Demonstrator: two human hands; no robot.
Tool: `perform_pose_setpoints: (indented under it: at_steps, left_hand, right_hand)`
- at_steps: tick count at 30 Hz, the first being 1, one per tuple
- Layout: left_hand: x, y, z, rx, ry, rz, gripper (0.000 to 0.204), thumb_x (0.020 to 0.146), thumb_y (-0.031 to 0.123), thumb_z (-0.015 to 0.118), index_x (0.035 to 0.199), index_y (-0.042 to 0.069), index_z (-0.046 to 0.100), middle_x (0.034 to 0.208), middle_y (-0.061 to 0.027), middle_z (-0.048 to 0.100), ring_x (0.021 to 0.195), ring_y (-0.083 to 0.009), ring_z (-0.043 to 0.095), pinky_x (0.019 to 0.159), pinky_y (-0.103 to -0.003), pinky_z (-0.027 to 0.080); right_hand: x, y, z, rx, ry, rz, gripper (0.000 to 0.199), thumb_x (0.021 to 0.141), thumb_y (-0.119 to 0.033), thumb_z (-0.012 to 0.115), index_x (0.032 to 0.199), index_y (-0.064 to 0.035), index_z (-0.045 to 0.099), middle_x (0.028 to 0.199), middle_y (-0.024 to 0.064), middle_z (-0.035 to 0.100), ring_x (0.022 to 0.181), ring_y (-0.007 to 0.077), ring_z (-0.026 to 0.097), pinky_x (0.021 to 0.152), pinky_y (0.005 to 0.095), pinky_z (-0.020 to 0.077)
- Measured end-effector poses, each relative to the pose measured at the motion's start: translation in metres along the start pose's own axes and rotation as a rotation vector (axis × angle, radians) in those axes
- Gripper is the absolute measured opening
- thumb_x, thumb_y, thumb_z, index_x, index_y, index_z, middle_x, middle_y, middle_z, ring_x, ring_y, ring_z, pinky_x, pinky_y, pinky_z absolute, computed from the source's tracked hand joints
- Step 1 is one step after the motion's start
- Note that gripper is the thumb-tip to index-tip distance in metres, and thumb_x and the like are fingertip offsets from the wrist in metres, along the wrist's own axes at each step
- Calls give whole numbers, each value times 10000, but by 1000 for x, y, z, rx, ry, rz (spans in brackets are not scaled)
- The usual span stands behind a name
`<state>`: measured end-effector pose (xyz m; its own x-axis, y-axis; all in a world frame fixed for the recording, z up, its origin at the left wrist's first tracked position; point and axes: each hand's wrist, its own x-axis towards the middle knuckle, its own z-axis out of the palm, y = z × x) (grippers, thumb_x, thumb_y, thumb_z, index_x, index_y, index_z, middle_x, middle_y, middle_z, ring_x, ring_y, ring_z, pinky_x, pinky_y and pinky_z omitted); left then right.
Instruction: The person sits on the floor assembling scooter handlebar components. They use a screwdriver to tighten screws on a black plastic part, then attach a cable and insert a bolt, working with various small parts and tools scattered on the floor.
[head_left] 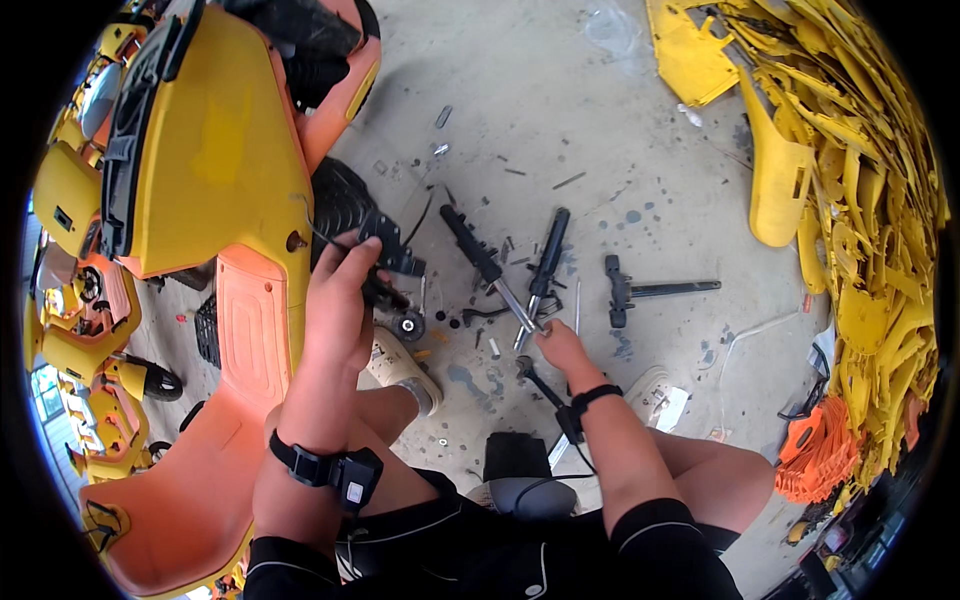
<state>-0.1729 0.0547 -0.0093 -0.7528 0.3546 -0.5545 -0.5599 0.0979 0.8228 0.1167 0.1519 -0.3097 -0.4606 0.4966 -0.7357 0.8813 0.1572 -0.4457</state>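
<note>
Starting far left, with scooters (105, 385) crowded along the edge, all yellow and orange. Across now to the near scooter (220, 150), yellow up front, orange along the footboard (255, 325). Just beside that, up to the left grip (340, 285): pinching a black part (400, 262), with a thin dark cable (420, 217) bending away to the right. Below, down to a pale shoe (402, 370) on the floor (680, 170).

Into the middle, to a first fork tube (468, 240) and a second fork tube (552, 245), dark at the far ends, silver at the near ones, crossing in view at the silver. Just under those, past a black tool (545, 388), partly hidden by the forearm. And here, at the right grip (565, 352): drawn in, pinching the silver end of the first fork tube.

Further right, on to a black T-piece (660, 290), lying apart from the tubes. Far right, over to yellow panels (860, 220), heaped high, with an orange bundle (820, 450) at the foot.
</note>
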Motion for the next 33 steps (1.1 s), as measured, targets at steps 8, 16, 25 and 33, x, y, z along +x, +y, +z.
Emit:
perform_pose_setpoints:
  at_steps: [8, 16, 25, 33]
  left_hand:
    - [20, 4, -5, 114, 0, -19, 255, 926, 112, 620, 1160, 23, 571, 1010, -34, 628, 858, -106, 561, 740, -251, 443]
    - [16, 7, -26, 102, 82, -12, 297, 919, 123, 627, 1184, -1, 570, 982, -56, 628, 793, -107, 537, 729, -244, 441]
    - [-5, -1, -24, 212, 84, -54, 316, 913, 119, 596, 1194, -17, 546, 919, -64, 589, 760, -114, 514, 699, -254, 435]
    - [-36, -10, -42, 105, 44, -113, 398, 899, 153, 654, 1222, -24, 505, 993, -89, 624, 801, -111, 569, 734, -249, 480]
  right_hand:
    - [61, -22, 97, -457, 180, 117, 428, 851, -311, 730, 1132, -33, 564, 1074, 171, 659, 992, 323, 666, 823, 441, 540]
    - [37, -60, 154, -359, 136, -106, 231, 878, -241, 585, 986, -38, 600, 890, 157, 698, 814, 341, 700, 730, 474, 554]
    - [47, -138, 165, -70, 93, -130, 344, 964, -390, 536, 941, -54, 605, 859, 199, 685, 818, 416, 665, 703, 528, 527]
    - [155, -86, 62, -46, 543, -56, 258, 951, -278, 587, 1054, -47, 641, 953, 184, 690, 946, 398, 651, 808, 494, 519]
